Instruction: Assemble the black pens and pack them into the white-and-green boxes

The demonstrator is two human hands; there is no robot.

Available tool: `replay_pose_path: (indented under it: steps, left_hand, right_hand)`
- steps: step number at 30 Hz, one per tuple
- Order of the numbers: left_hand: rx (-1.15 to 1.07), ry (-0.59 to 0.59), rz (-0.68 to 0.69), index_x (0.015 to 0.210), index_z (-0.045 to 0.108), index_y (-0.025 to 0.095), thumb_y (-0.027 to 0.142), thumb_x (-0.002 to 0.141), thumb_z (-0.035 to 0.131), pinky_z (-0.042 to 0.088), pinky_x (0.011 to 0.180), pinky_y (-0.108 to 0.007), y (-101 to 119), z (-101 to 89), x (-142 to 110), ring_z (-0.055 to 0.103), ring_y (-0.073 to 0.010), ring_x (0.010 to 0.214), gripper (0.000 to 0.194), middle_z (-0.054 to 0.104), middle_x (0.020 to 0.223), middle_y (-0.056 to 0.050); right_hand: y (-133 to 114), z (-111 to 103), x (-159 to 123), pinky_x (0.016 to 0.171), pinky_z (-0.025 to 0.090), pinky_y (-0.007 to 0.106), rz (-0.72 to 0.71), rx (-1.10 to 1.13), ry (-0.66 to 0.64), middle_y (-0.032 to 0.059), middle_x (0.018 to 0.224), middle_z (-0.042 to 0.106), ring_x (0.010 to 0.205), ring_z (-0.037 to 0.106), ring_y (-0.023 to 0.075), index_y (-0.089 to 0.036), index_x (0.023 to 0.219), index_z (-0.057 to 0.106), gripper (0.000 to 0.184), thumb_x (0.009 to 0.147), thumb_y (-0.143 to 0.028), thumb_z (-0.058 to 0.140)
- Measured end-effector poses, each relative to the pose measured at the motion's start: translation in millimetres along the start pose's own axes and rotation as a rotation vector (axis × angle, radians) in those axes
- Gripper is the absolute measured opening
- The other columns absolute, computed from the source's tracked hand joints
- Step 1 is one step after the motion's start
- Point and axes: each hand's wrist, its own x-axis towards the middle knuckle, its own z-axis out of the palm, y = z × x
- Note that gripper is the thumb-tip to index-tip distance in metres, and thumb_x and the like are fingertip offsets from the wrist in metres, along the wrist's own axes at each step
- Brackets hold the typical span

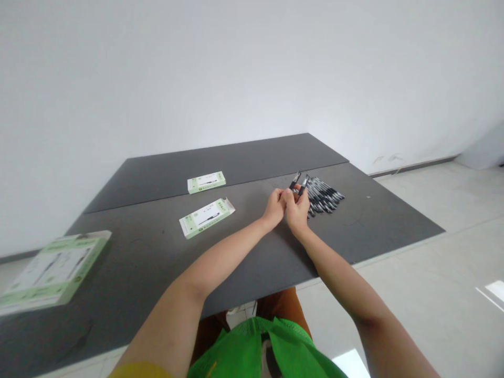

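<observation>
My left hand (pixel 275 206) and my right hand (pixel 297 209) meet over the right half of the dark table. Black-capped pens stick up from both: one pen (pixel 294 181) rises from my left hand, and another pen (pixel 303 185) from my right. The fingers of each are closed, and their lower ends are hidden. Just beyond and right of my right hand lies a pile of black and clear pens (pixel 325 195), lined up roughly side by side. To the left rests a green and white pen box (pixel 207 217), its right end flap seemingly raised.
A second green and white box (pixel 207 181) lies farther back. At the left edge sits a larger green and white box (pixel 55 268), close to me. The dark table (pixel 244 262) has a seam across it and meets a white wall behind.
</observation>
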Motion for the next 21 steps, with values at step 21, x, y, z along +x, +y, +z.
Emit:
replay_pose_path:
  steps: [21]
  left_hand:
    - [1.124, -0.559, 0.682, 0.109, 0.069, 0.026, 0.012, 0.09, 0.049, 0.035, 0.104, -0.04, 0.2, -32.8, 38.6, 0.044, -0.0222, 0.125, 0.032, 0.06, 0.127, -0.007]
  right_hand:
    - [15.8, -24.2, 50.3, 0.049, 0.047, 0.027, 0.366, 0.307, 0.257, -0.0061, 0.071, 0.042, 0.049, 0.043, 0.0102, -0.026, 0.097, 0.035, 0.026, 0.096, -0.051, 0.028]
